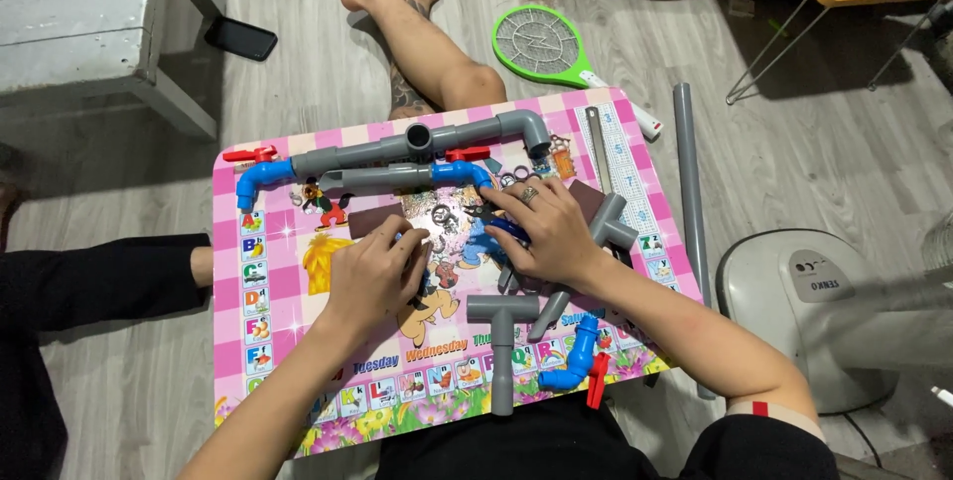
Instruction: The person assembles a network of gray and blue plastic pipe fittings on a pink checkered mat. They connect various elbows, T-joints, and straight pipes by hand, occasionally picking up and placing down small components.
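While kneeling over pink play table [278, 286], my left hand [375, 276] rests palm down, fingers curled onto brown block [375, 220], loose touch, no clamp. Right hand [548, 232] beside it, fingers closed on blue-handled pliers [496, 225], whose tip lies toward left hand. Grey tee pipe [502, 331] near wrists; joined grey pipe run [417, 147] beyond the fingers.

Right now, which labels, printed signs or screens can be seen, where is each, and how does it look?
Tabletop: pink checked board under both hands, with cartoon animals and rows of small picture tiles.
Phone: on the floor at upper left, a dark slab with a black screen.
Fan base label: grey oval panel on the white base, at right.
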